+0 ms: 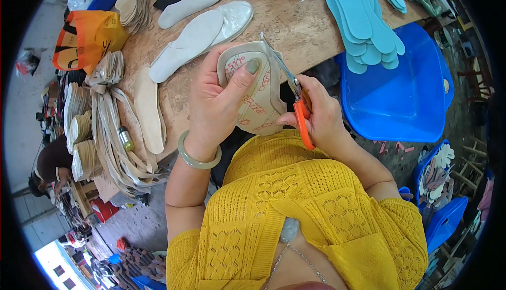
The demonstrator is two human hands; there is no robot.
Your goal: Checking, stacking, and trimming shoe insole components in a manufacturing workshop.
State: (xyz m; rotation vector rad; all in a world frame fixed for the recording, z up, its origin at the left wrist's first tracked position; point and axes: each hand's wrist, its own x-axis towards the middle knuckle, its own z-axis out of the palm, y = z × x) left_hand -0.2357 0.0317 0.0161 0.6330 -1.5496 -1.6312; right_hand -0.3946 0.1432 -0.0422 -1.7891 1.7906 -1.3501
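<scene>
My left hand [217,92], with a jade-coloured bangle on its wrist, grips a tan insole [261,97] bearing red print. The thumb presses flat on its face, and the fingers are hidden behind it. In my right hand [324,112] is a pair of scissors [302,121] with orange handles. Their metal blades lie along the right edge of the insole and point up and away from me. Whether the blades are biting into the material cannot be made out. Both hands are close together above my lap, at the near edge of the table.
On the wooden table [287,8] lie white insoles [190,40], a beige insole [149,111], blue insoles [363,18] and an orange bag [89,37]. Fabric strips [108,137] and stacked insoles [76,111] crowd the left edge. A blue tub [392,97] stands to the right.
</scene>
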